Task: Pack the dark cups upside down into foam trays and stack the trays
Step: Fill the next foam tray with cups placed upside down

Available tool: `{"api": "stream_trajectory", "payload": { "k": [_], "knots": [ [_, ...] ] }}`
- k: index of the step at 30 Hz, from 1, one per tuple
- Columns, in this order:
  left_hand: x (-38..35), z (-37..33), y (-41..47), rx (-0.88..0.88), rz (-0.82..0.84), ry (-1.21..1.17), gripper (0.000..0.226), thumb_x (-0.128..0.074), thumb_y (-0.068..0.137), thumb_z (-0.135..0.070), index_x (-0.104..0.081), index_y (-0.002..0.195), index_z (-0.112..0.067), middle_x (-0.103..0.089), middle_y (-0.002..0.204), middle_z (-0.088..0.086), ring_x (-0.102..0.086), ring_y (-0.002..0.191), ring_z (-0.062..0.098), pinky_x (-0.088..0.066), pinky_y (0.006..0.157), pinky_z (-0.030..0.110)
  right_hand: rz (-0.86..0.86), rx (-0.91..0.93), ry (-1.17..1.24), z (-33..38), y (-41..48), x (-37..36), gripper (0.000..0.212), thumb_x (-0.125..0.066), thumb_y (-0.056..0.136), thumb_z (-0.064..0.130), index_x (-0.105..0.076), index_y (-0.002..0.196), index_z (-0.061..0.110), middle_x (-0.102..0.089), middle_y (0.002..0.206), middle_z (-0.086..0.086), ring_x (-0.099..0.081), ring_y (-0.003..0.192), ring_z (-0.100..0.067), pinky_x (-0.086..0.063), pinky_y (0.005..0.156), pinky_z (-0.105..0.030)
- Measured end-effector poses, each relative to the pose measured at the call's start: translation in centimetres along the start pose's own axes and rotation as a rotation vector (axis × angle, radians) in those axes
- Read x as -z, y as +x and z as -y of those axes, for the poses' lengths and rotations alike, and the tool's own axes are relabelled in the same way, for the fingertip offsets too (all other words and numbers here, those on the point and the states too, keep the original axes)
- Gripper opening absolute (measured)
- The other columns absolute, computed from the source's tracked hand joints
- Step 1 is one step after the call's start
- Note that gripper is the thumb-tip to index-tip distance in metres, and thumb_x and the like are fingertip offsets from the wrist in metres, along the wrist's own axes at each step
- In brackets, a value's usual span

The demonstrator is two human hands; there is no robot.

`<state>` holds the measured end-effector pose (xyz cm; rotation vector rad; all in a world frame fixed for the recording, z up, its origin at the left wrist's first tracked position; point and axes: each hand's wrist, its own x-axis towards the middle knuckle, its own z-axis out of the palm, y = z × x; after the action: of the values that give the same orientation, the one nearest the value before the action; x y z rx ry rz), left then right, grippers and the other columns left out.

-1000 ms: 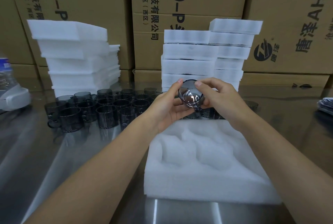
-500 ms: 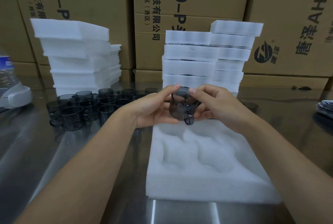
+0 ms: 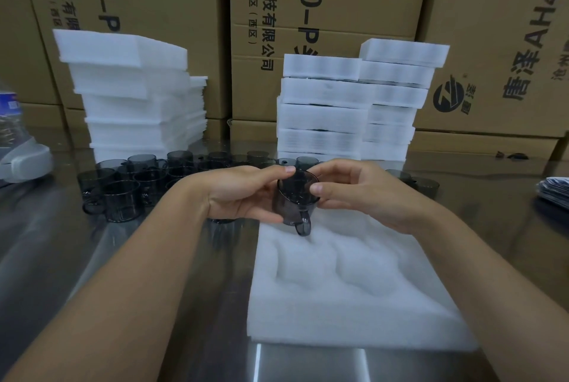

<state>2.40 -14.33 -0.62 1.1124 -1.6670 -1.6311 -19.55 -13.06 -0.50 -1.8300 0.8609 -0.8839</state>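
We hold one dark cup (image 3: 295,200) pinched between left hand (image 3: 243,194) and right hand (image 3: 363,197), just above the far edge of the foam tray (image 3: 354,320), whose pockets are all empty. Many loose cups (image 3: 123,197) wait on the desk (image 3: 92,274) behind. The stacked trays (image 3: 323,114) beyond appear filled.

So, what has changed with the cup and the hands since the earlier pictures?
The dark cup came down toward the far edge of the foam tray and was tilted, so its handle now points down. The left hand and right hand hold it throughout. The tray pockets, loose cups and foam stacks stayed as they were.
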Motion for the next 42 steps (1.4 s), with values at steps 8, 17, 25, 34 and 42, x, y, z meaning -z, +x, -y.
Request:
{"api": "stream_trajectory", "payload": {
  "k": [8, 17, 25, 34, 42],
  "knots": [
    [0.0, -0.2, -0.4, -0.013, 0.012, 0.155, 0.057, -0.057, 0.07, -0.059, -0.058, 0.119, -0.03, -0.074, 0.103, 0.003, -0.071, 0.092, 0.01, -0.054, 0.065, 0.017, -0.087, 0.019, -0.047, 0.2, 0.0, -0.2, 0.012, -0.066, 0.088, 0.01, -0.071, 0.098, 0.012, -0.074, 0.094, -0.009, -0.068, 0.085, -0.016, -0.056, 0.079, -0.023],
    [0.2, -0.2, -0.4, 0.003, 0.013, 0.072, 0.064, -0.065, 0.065, -0.053, -0.06, 0.115, -0.013, -0.073, 0.104, 0.01, -0.07, 0.097, 0.016, -0.055, 0.066, 0.017, -0.091, 0.038, -0.048, 0.3, 0.0, -0.1, 0.015, -0.065, 0.089, 0.009, -0.073, 0.096, 0.019, -0.076, 0.09, -0.003, -0.07, 0.081, -0.007, -0.051, 0.068, -0.013],
    [0.0, -1.2, -1.0, 0.011, -0.019, 0.361, 0.057, -0.068, 0.059, -0.06, -0.068, 0.1, -0.02, -0.075, 0.099, 0.001, -0.07, 0.093, 0.012, -0.054, 0.076, 0.02, -0.095, 0.047, -0.099, 0.1, 0.1, -0.5, 0.012, -0.066, 0.088, 0.006, -0.074, 0.093, 0.014, -0.074, 0.094, -0.011, -0.069, 0.086, -0.015, -0.055, 0.076, -0.021],
    [0.7, -0.7, -1.1, 0.065, -0.145, 0.539, 0.053, -0.068, 0.045, -0.067, -0.076, 0.084, -0.031, -0.066, 0.09, -0.021, -0.058, 0.089, -0.006, -0.044, 0.073, 0.016, 0.015, -0.004, -0.184, 0.1, 0.0, -0.4, 0.019, -0.071, 0.085, 0.024, -0.076, 0.09, 0.041, -0.075, 0.087, 0.008, -0.068, 0.079, -0.002, -0.053, 0.075, -0.014],
    [1.1, -0.7, -1.0, 0.098, -0.061, 0.484, 0.062, -0.074, 0.049, -0.058, -0.075, 0.101, -0.025, -0.061, 0.107, -0.007, -0.054, 0.104, 0.009, -0.047, 0.084, 0.022, 0.061, -0.059, -0.256, 0.3, -0.1, -0.4, 0.025, -0.067, 0.088, 0.032, -0.068, 0.111, 0.042, -0.073, 0.093, 0.017, -0.067, 0.088, -0.001, -0.051, 0.071, -0.01]
  ]
}}
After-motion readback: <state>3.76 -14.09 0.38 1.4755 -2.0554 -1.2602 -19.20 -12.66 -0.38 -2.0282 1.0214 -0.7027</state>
